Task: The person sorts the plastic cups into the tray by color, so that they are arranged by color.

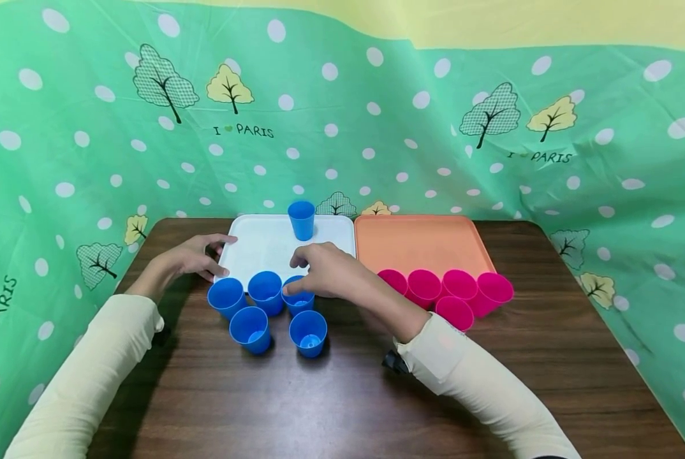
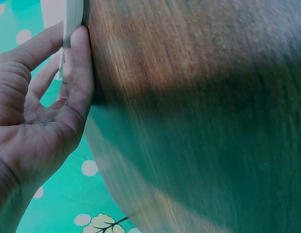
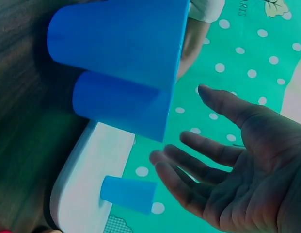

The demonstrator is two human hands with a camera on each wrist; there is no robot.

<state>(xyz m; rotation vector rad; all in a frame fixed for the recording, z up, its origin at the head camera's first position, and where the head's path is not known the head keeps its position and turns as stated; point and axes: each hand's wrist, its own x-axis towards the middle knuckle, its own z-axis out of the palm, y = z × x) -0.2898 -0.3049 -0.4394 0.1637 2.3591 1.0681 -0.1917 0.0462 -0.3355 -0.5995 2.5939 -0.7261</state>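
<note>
At the left edge of the white tray, my left hand grips the rim between thumb and fingers; the left wrist view shows this hand on the tray's edge. My right hand hovers above a blue cup in front of the tray. Its fingers are spread and hold nothing in the right wrist view, where the hand is apart from two upright blue cups. One blue cup stands on the tray near its back edge.
More blue cups stand on the wooden table, including a front one and a left one. Beside the white tray lies an orange tray. Several pink cups are grouped before it, partly behind the right forearm. A green patterned curtain hangs behind.
</note>
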